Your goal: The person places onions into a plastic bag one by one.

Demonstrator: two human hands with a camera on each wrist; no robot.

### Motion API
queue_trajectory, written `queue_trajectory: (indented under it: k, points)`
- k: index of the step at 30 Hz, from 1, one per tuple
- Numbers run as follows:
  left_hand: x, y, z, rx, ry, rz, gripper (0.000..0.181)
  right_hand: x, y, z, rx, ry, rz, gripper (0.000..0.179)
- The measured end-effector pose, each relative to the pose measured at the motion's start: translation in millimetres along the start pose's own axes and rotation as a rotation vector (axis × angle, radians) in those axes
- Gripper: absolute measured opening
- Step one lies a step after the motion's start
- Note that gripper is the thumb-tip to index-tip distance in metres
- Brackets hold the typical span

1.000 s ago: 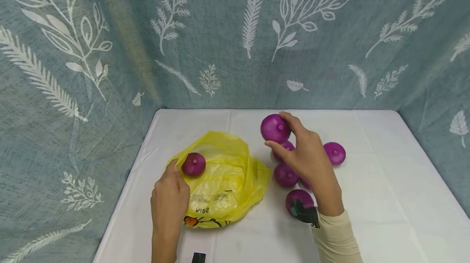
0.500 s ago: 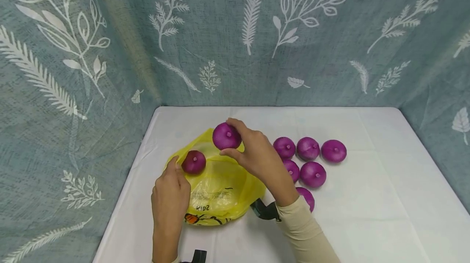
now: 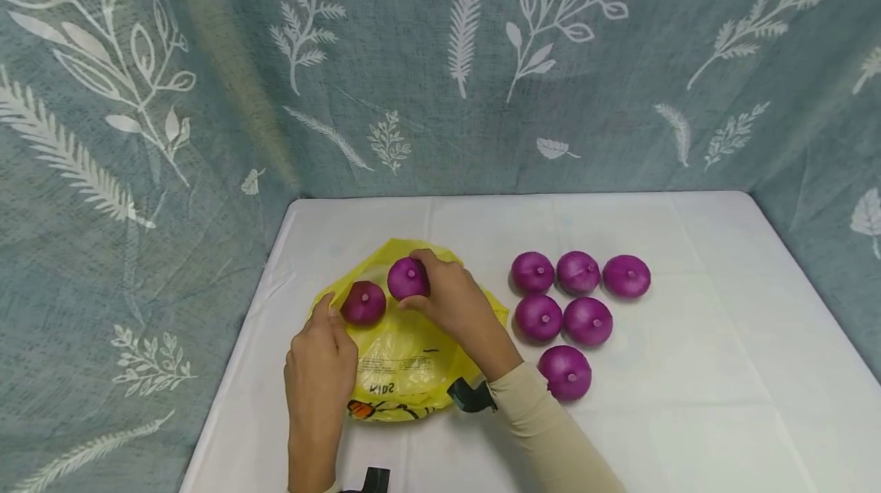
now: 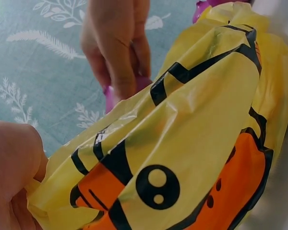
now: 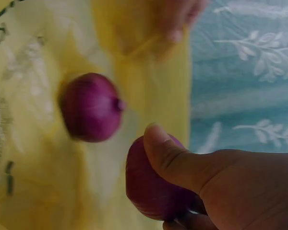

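Note:
A yellow plastic bag (image 3: 406, 340) with printed lettering and a cartoon face lies on the white table, its mouth spread. My left hand (image 3: 320, 363) pinches the bag's left rim; the left wrist view shows those fingers (image 4: 19, 172) at the bag's edge. One purple onion (image 3: 363, 303) sits inside the bag, close to the left fingertips. In my right hand (image 3: 457, 302) is another onion (image 3: 407, 279), gripped between thumb and fingers over the bag's opening. The right wrist view has the held onion (image 5: 156, 182) beside the bagged onion (image 5: 92, 108).
Several purple onions (image 3: 539, 318) stand in loose rows on the white table (image 3: 702, 371), right of the bag. A leaf-patterned blue-green cloth (image 3: 427, 149) hangs behind and at both sides. A black wrist mount (image 3: 471, 395) juts from the right wrist.
My right hand has carried its onion leftward from above the onion group, then down over the bag's opening. My left hand keeps its pinch on the rim, nearly still.

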State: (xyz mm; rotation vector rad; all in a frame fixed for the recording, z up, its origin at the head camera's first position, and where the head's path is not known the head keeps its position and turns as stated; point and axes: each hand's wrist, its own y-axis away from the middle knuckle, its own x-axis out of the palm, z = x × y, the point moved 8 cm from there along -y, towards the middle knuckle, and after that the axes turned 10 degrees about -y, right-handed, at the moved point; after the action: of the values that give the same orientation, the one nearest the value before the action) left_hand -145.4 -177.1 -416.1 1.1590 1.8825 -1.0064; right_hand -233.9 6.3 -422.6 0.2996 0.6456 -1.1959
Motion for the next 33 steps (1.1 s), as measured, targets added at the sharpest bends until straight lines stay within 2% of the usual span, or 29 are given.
queue_trajectory:
  k: [9,25,33]
  points:
    - [2.5,-0.4,0.9,0.009,0.006,-0.003,0.043,27.3,-2.6,-17.2,0.056,0.021,-0.009,0.07]
    - [1.2,-1.3,0.1,0.004,-0.006,0.005,0.043,42.3,0.3,-30.1,0.082,0.034,-0.052,0.072]
    - [3.5,-1.3,-2.3,0.017,0.014,0.011,0.042,42.5,2.4,-31.7,0.095,0.101,-0.051,0.07]
